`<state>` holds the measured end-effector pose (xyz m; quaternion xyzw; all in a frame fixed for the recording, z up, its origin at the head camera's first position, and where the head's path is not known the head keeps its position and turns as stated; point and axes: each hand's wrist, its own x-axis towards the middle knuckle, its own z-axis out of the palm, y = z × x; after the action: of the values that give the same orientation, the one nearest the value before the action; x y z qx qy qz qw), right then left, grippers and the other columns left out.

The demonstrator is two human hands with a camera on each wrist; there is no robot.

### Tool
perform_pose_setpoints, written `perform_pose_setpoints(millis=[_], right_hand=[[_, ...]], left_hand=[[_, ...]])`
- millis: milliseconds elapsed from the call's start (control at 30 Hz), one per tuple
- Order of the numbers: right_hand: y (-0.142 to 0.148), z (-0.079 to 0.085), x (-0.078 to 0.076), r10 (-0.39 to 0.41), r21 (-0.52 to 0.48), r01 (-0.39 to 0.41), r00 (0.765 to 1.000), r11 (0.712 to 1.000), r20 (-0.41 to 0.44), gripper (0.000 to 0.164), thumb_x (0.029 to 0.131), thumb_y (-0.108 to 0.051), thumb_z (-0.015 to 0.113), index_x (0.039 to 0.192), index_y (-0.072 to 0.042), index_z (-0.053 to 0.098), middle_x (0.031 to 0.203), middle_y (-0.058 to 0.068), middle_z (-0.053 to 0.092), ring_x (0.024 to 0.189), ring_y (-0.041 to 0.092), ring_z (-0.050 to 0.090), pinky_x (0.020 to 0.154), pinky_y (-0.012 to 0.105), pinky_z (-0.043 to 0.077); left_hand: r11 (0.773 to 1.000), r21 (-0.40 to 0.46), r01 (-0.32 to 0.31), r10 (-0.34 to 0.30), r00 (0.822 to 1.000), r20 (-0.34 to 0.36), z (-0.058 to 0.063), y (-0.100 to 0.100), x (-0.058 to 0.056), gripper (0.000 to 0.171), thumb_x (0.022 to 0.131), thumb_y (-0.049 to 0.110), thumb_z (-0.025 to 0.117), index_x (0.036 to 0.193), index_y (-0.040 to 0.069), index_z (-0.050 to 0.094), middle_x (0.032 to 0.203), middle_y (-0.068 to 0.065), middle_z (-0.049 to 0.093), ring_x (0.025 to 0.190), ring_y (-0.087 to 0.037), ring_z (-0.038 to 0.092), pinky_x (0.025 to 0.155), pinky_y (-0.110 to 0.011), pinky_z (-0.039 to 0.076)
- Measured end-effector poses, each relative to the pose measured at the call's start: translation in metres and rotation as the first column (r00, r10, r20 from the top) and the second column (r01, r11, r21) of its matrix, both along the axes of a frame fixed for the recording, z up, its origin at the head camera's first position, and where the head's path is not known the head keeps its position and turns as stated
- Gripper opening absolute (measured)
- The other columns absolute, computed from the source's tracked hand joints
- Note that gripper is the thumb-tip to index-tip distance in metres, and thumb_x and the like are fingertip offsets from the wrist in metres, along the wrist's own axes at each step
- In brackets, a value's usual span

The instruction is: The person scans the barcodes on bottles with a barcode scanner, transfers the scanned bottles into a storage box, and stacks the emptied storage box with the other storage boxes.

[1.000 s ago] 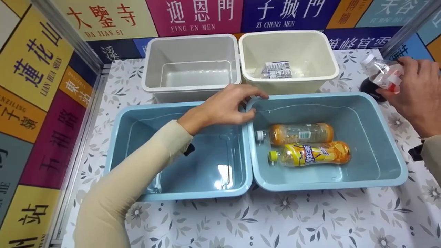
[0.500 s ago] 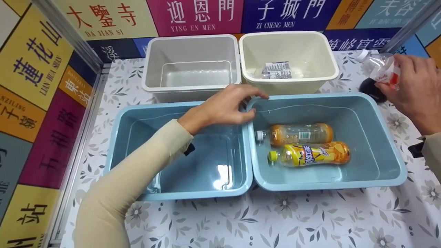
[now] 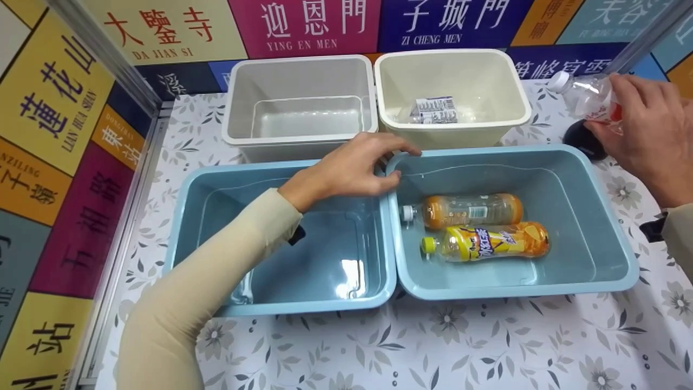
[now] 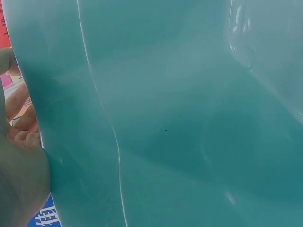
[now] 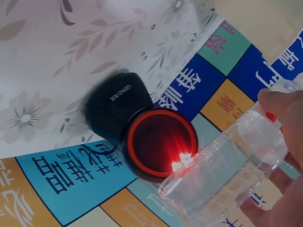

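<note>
Head view, right hand [image 3: 652,132] gripping bottle [image 3: 587,97], left hand [image 3: 352,165] on blue bin [image 3: 503,176]

clear, white-capped bottle [image 3: 589,98] with red-and-white label [image 3: 602,112], tilted in the right hand [image 3: 652,132]

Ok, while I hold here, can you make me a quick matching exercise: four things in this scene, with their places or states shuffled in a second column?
Things:
1. Yellow-capped bottle
2. Black device
3. Cream bin
4. Right hand

Places and states:
A. Stands beside the grey bin
B. Grips a clear bottle
C. Lies in the right-hand blue bin
D. Shows a glowing red light

Pairs: 1-C, 2-D, 3-A, 4-B
</note>
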<state>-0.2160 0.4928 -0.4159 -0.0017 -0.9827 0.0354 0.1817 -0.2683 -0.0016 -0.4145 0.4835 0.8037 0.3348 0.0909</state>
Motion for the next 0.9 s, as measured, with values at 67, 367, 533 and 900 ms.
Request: perform_pose_setpoints(millis=[67, 367, 533, 900], right_hand=[[-0.003, 0.002, 0.0, 0.006, 0.004, -0.006, 1.0, 1.0, -0.003, 0.083, 0.099, -0.014, 0.074, 0.17, -0.018, 0.033, 0.171, 0.02, 0.04, 0.155, 0.05, 0.036, 0.129, 0.071, 0.023], [-0.016, 0.009, 0.0, 0.026, 0.026, -0.026, 1.0, 0.999, 0.012, 0.084, 0.097, -0.02, 0.073, 0.171, -0.023, 0.032, 0.171, 0.022, 0.039, 0.155, 0.054, 0.036, 0.125, 0.076, 0.022], [-0.024, 0.013, -0.003, 0.02, 0.046, -0.022, 0.999, 0.999, 0.041, 0.088, 0.097, -0.018, 0.075, 0.172, -0.025, 0.03, 0.172, 0.022, 0.038, 0.153, 0.056, 0.038, 0.12, 0.078, 0.028], [-0.039, 0.021, -0.011, 0.029, 0.052, -0.032, 0.998, 0.998, 0.052, 0.081, 0.097, -0.015, 0.076, 0.167, -0.014, 0.035, 0.167, 0.026, 0.043, 0.148, 0.054, 0.043, 0.118, 0.077, 0.029]], left_hand=[[1.0, -0.001, 0.001, -0.001, 1.0, 0.002, 0.0, 0.0, 0.0, 0.05, 0.095, 0.024, 0.065, 0.145, 0.015, 0.067, 0.141, -0.003, 0.072, 0.099, -0.014, 0.067, 0.087, -0.029, 0.059], [0.999, -0.034, -0.009, 0.009, 1.0, -0.004, 0.0, 0.0, 0.0, 0.05, 0.096, 0.025, 0.065, 0.146, 0.017, 0.066, 0.143, 0.001, 0.071, 0.1, -0.009, 0.066, 0.088, -0.021, 0.057], [0.999, -0.036, -0.011, 0.011, 1.0, -0.01, 0.001, 0.0, 0.0, 0.05, 0.097, 0.024, 0.065, 0.146, 0.018, 0.066, 0.144, 0.002, 0.071, 0.1, -0.007, 0.067, 0.088, -0.018, 0.056], [1.0, -0.027, -0.007, 0.007, 1.0, -0.003, 0.001, 0.0, 0.001, 0.049, 0.097, 0.023, 0.065, 0.146, 0.017, 0.067, 0.145, 0.001, 0.071, 0.105, -0.008, 0.067, 0.09, -0.019, 0.057]])
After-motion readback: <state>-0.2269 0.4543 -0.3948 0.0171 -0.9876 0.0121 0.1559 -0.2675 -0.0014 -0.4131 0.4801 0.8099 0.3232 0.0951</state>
